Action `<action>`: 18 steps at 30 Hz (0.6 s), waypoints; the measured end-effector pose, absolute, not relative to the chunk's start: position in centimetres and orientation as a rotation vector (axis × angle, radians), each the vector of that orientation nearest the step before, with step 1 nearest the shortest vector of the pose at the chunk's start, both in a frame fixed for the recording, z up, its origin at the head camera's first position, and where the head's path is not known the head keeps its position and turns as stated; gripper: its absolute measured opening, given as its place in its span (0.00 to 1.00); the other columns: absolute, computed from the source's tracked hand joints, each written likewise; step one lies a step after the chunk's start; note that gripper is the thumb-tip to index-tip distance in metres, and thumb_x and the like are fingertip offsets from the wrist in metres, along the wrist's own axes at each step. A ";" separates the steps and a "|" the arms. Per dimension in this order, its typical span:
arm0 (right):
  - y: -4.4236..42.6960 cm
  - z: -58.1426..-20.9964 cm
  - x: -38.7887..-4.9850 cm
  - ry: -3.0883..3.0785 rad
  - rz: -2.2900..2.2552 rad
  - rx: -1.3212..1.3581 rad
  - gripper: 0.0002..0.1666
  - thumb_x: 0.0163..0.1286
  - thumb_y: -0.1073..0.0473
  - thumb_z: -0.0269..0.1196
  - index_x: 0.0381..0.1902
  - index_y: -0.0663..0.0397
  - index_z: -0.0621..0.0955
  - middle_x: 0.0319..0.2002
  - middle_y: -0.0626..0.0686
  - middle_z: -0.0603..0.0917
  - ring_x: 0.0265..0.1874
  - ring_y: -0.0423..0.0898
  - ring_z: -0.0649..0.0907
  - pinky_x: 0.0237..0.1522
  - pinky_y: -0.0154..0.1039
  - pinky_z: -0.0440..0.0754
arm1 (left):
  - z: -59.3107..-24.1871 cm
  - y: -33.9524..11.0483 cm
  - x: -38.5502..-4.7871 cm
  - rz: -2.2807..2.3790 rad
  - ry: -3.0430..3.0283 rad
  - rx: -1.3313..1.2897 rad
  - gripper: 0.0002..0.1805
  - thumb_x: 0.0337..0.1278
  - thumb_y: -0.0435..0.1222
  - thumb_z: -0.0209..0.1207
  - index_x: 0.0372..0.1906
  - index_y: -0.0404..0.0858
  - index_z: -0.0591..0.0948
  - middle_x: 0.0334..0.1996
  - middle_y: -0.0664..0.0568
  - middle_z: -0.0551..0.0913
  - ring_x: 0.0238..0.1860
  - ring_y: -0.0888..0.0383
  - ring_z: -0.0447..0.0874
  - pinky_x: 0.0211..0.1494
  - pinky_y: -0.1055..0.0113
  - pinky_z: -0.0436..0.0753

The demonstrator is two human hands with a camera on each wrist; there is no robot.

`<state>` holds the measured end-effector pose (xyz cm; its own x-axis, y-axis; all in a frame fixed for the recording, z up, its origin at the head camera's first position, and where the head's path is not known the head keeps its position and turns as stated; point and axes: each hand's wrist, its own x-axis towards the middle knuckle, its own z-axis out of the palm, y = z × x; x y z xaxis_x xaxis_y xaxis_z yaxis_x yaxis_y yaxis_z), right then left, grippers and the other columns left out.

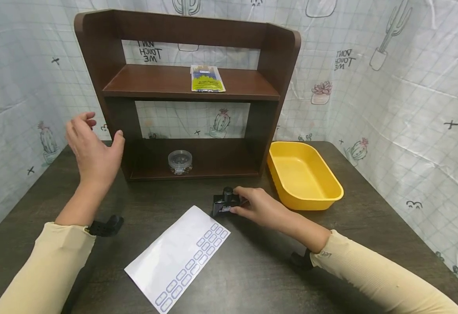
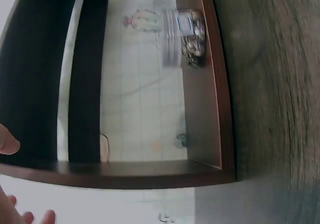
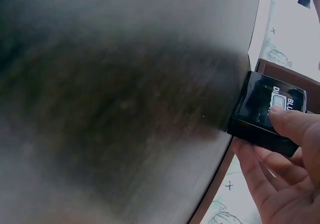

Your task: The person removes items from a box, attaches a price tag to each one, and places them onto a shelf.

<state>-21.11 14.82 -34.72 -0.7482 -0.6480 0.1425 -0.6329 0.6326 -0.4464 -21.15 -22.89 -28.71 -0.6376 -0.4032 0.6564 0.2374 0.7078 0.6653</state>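
Observation:
My right hand [image 1: 262,207] pinches a black glass bottle with a black cap, like a perfume bottle [image 1: 225,204], just beyond the sheet's top corner. In the right wrist view the thumb presses a small blue-framed sticker [image 3: 278,101] on the bottle's face, with the fingers behind. Whether its base touches the table cannot be told. A white sheet of blue-framed stickers [image 1: 178,257] lies slanted on the table. At the left side of a dark brown shelf [image 1: 189,93], my left hand [image 1: 95,150] is raised, its fingers loosely bent and holding nothing.
On the lower shelf stands a clear lidded jar [image 1: 180,162] of small shiny pieces. A yellow-green packet [image 1: 207,79] rests on the upper board. Right of the shelf sits a yellow tray [image 1: 305,172]. A patterned curtain [image 1: 409,109] surrounds the dark table [image 1: 260,270].

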 end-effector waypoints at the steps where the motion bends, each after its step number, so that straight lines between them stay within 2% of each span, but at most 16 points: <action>1: 14.8 -34.7 -21.1 2.807 -0.751 -1.104 0.23 0.70 0.57 0.72 0.57 0.62 0.81 0.41 0.52 0.90 0.39 0.43 0.87 0.46 0.39 0.89 | -28.8 -23.3 -21.3 -0.981 -2.067 0.147 0.34 0.69 0.38 0.62 0.74 0.36 0.63 0.65 0.34 0.68 0.68 0.38 0.65 0.72 0.45 0.65; 3: 14.8 -34.8 -21.1 2.804 -0.756 -1.106 0.22 0.70 0.56 0.72 0.56 0.61 0.81 0.40 0.52 0.89 0.37 0.42 0.86 0.44 0.37 0.88 | -29.0 -23.9 -21.7 -1.050 -2.101 0.164 0.37 0.70 0.39 0.62 0.79 0.40 0.61 0.70 0.35 0.70 0.69 0.37 0.71 0.73 0.44 0.70; 5: 14.7 -34.6 -21.0 2.804 -0.758 -1.106 0.22 0.70 0.56 0.72 0.56 0.60 0.82 0.39 0.51 0.89 0.36 0.42 0.85 0.43 0.36 0.87 | -29.1 -24.3 -22.1 -1.100 -2.149 0.162 0.36 0.72 0.39 0.61 0.80 0.44 0.63 0.71 0.37 0.74 0.67 0.35 0.78 0.68 0.45 0.77; 7: 14.8 -34.6 -21.0 2.794 -0.762 -1.111 0.22 0.70 0.56 0.72 0.56 0.60 0.82 0.39 0.51 0.89 0.36 0.41 0.84 0.43 0.34 0.87 | -29.3 -24.7 -22.4 -1.119 -2.192 0.183 0.33 0.73 0.39 0.59 0.79 0.46 0.66 0.69 0.38 0.78 0.62 0.35 0.84 0.58 0.56 0.84; 9: 14.8 -34.6 -21.0 2.786 -0.759 -1.112 0.22 0.69 0.56 0.72 0.56 0.59 0.82 0.40 0.50 0.89 0.36 0.41 0.84 0.43 0.33 0.86 | -29.4 -25.0 -22.7 -1.119 -2.220 0.206 0.30 0.74 0.40 0.58 0.77 0.46 0.69 0.66 0.38 0.81 0.58 0.36 0.88 0.47 0.71 0.81; 12: 14.8 -34.6 -21.1 2.783 -0.752 -1.123 0.20 0.69 0.56 0.73 0.54 0.58 0.82 0.38 0.50 0.89 0.35 0.40 0.84 0.41 0.32 0.85 | -29.6 -25.4 -22.9 -1.086 -2.239 0.219 0.27 0.75 0.40 0.57 0.75 0.43 0.73 0.63 0.36 0.84 0.55 0.36 0.89 0.37 0.85 0.69; 18: 14.9 -34.3 -21.2 2.790 -0.741 -1.137 0.18 0.68 0.57 0.74 0.52 0.57 0.82 0.37 0.50 0.88 0.34 0.41 0.82 0.39 0.32 0.84 | -29.6 -25.5 -23.2 -1.017 -2.247 0.180 0.25 0.75 0.39 0.58 0.72 0.41 0.76 0.58 0.33 0.86 0.52 0.35 0.90 0.32 0.90 0.65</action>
